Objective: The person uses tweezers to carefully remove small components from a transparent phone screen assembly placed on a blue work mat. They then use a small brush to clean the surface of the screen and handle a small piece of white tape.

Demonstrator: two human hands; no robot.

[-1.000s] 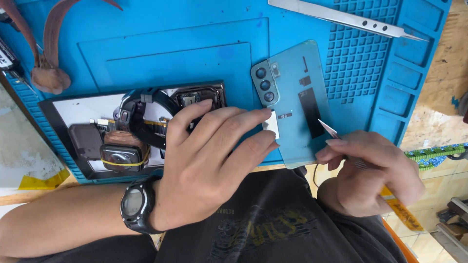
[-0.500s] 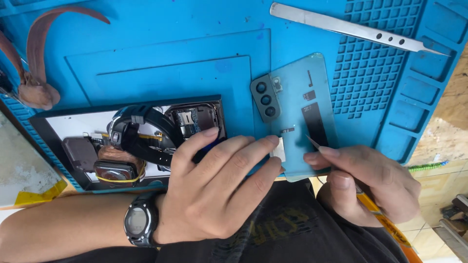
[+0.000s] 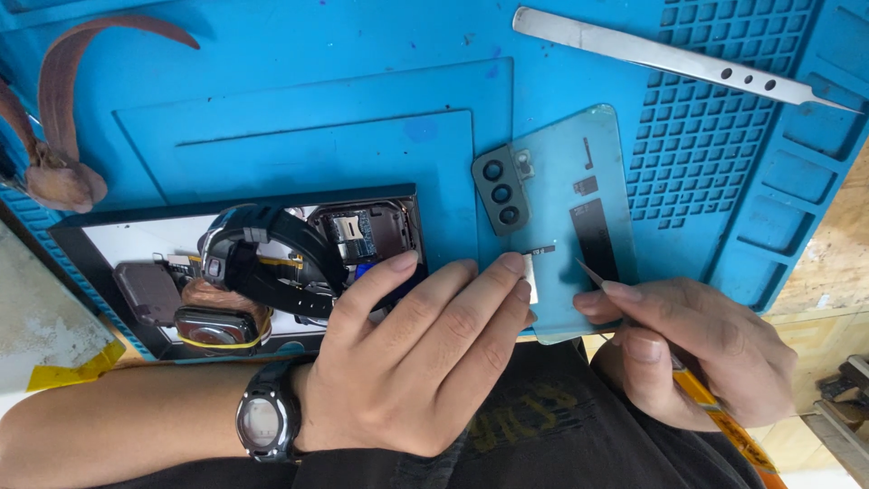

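Sliding slightly right since a moment ago, your left hand (image 3: 407, 362) is pressing flat, open fingers on the phone back cover (image 3: 566, 208) at the mat's (image 3: 272, 91) near edge, steadying it while your right hand (image 3: 697, 349) is pinching a thin pointed tool (image 3: 593, 272) against it.

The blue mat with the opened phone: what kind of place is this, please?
Probably a phone repair bench. A blue work mat carries an opened phone, its detached back cover and metal tweezers.
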